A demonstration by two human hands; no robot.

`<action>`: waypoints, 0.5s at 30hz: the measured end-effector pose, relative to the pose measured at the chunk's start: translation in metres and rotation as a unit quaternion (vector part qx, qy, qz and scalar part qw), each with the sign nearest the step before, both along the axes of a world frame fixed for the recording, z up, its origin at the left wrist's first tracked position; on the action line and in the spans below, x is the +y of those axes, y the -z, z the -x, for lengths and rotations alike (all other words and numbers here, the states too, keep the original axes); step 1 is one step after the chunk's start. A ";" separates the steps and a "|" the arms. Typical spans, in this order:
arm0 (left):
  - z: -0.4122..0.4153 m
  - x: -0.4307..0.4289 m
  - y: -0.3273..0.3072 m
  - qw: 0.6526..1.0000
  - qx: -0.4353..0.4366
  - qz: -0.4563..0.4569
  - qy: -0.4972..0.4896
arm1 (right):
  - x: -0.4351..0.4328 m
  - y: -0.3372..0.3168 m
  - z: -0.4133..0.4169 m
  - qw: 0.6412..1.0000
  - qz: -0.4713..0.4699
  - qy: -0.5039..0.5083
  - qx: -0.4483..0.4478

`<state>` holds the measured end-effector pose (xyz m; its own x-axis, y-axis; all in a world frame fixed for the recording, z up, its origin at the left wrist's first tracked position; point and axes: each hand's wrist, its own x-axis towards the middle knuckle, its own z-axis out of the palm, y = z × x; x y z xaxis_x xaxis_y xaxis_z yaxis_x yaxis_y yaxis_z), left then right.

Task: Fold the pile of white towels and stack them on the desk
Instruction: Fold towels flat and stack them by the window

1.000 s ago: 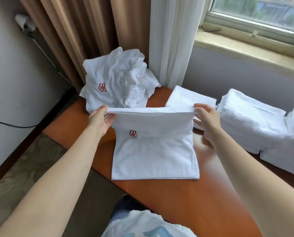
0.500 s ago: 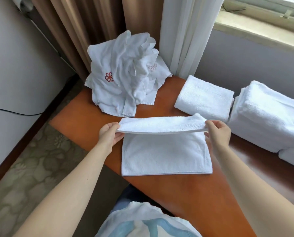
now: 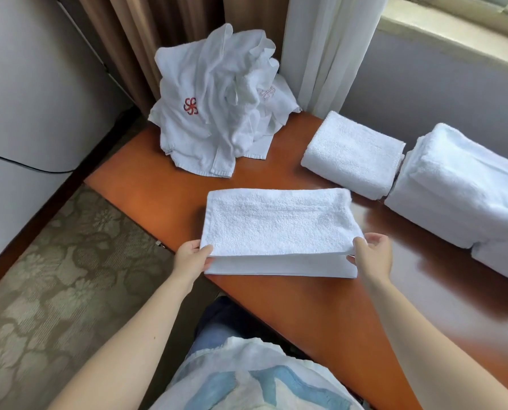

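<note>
The person at the desk is holding a white terry-cloth towel [image 3: 276, 223] that is lying doubled over on the glossy orange-brown wooden desk [image 3: 140, 187], close to its near edge. The left hand [image 3: 192, 260] is pinching the near left corner of the upper layer, with the thumb on top and the other fingers tucked underneath. The right hand [image 3: 372, 253] is pinching the near right corner in the same way, its fingers curled around the edge. The upper layer is hanging slightly above the lower one along the near side, and a strip of the lower layer is showing beneath it.

At the far left corner of the desk, a crumpled heap of white towels with a red pinwheel emblem [image 3: 217, 113] is leaning against the brown curtain [image 3: 146, 34]. A single neatly folded white towel [image 3: 353, 155] is sitting to the right of the heap, well apart from it. Just beside that one, a taller stack of folded white towels [image 3: 460, 190] is resting along the wall under the window ledge.
</note>
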<state>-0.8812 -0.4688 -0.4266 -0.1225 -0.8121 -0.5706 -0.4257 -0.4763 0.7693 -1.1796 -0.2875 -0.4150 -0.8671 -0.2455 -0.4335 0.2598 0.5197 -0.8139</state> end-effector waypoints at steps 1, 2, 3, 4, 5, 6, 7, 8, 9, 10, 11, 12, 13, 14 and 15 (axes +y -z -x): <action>-0.002 0.003 0.003 1.000 -0.018 0.003 0.003 | 0.003 0.001 -0.001 1.000 -0.007 -0.002 0.001; -0.004 0.005 0.007 0.999 -0.032 0.008 0.007 | 0.005 0.002 -0.002 1.000 -0.013 -0.005 0.002; -0.006 0.007 0.010 0.999 -0.038 0.011 0.010 | 0.008 0.002 -0.003 1.000 -0.020 -0.010 0.004; -0.007 0.009 0.011 0.999 -0.041 0.014 0.015 | 0.010 0.002 -0.003 0.999 -0.028 -0.016 0.006; -0.007 0.010 0.012 0.999 -0.044 0.019 0.020 | 0.012 0.002 -0.004 0.999 -0.036 -0.020 0.008; -0.008 0.012 0.012 0.998 -0.049 0.025 0.026 | 0.014 0.003 -0.005 0.999 -0.043 -0.025 0.011; -0.008 0.014 0.012 0.997 -0.055 0.032 0.031 | 0.016 0.003 -0.007 0.998 -0.050 -0.030 0.016; -0.009 0.017 0.013 0.997 -0.060 0.038 0.035 | 0.018 0.003 -0.008 0.998 -0.056 -0.036 0.021; -0.010 0.019 0.013 0.996 -0.066 0.044 0.037 | 0.021 0.004 -0.010 0.997 -0.060 -0.040 0.025; -0.011 0.022 0.015 0.995 -0.075 0.051 0.040 | 0.023 0.005 -0.012 0.997 -0.064 -0.043 0.026; -0.013 0.024 0.016 0.994 -0.087 0.056 0.043 | 0.025 0.006 -0.013 0.996 -0.070 -0.045 0.025; -0.014 0.026 0.018 0.992 -0.100 0.058 0.044 | 0.028 0.008 -0.014 0.996 -0.077 -0.048 0.024; -0.015 0.027 0.020 0.991 -0.113 0.060 0.045 | 0.030 0.010 -0.014 0.995 -0.083 -0.052 0.022; -0.015 0.028 0.021 0.989 -0.124 0.061 0.046 | 0.031 0.011 -0.014 0.994 -0.089 -0.057 0.021; -0.016 0.028 0.022 0.988 -0.134 0.063 0.049 | 0.032 0.011 -0.014 0.993 -0.095 -0.063 0.023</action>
